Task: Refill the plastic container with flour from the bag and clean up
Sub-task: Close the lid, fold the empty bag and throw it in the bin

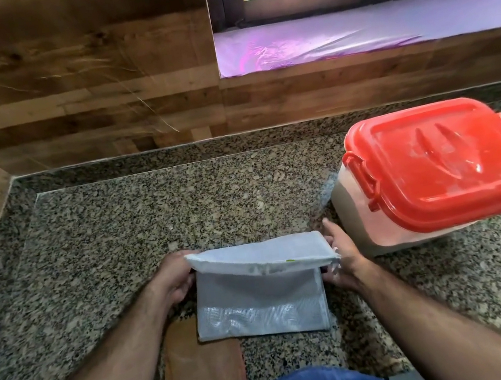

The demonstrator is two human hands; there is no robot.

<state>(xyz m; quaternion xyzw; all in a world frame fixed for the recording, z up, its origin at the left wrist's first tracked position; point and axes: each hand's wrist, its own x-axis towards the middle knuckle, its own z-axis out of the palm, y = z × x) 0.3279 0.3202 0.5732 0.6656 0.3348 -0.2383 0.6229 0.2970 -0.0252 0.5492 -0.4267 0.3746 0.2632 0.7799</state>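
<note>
At the left of the granite counter (119,227), near its front edge, a folded brown cloth (203,367) lies flat, its far corner tucked under the empty flour bag (259,304). The left hand (172,281) grips the bag's left edge, fingers curled around the fold. The bag itself, a white woven sack, lies flat in the middle of the counter with its upper flap lifted and doubled back toward the person. The right hand (343,260) holds the flap's right edge, thumb raised above it, pale flour dust on the fingers. Just beside that hand, further right, stands the plastic container (375,220), its red lid (444,159) seated and the side clasp (363,180) down (flour shows through the translucent wall, close to the top). Judging by this, the refill is finished and the clean-up is in hand: the bag is being folded. The next move likely calls for pressing the flap flat, both hands moving evenly, then wiping the counter with the cloth.
</note>
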